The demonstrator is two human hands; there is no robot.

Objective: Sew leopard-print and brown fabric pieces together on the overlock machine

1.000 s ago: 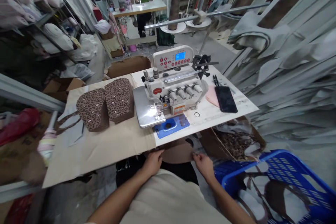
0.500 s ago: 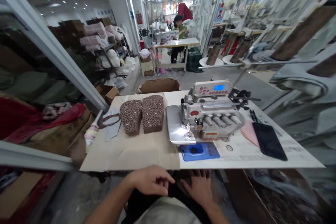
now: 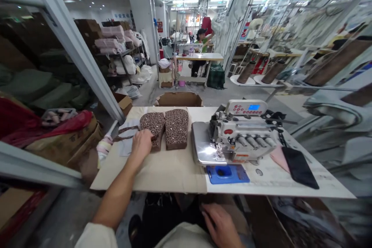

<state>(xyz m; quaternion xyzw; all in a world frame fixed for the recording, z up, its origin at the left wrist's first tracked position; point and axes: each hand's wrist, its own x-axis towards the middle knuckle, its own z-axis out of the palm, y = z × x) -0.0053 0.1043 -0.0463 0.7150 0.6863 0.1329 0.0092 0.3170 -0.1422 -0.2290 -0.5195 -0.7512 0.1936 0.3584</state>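
My left hand [image 3: 141,143] reaches across the table [image 3: 162,170] and rests on the left stack of leopard-print fabric pieces [image 3: 154,124], fingers curled at its near edge. A second leopard-print stack [image 3: 176,128] stands right beside it. My right hand [image 3: 220,224] lies low by my lap below the table edge, fingers bent, with nothing that I can make out in it. The white overlock sewing machine [image 3: 241,137] sits right of the stacks, with a blue plate [image 3: 226,173] in front of it.
A black phone [image 3: 299,167] and a pink piece [image 3: 278,155] lie at the table's right. Grey fabric pieces [image 3: 125,145] lie left of the stacks. Cardboard boxes [image 3: 178,99] stand behind the table. Thread cones [image 3: 247,71] rise at the right. Another person [image 3: 202,40] works far back.
My left hand rose from my lap and reached out onto the left leopard-print stack. My right hand stayed low by my lap. The view lifted slightly.
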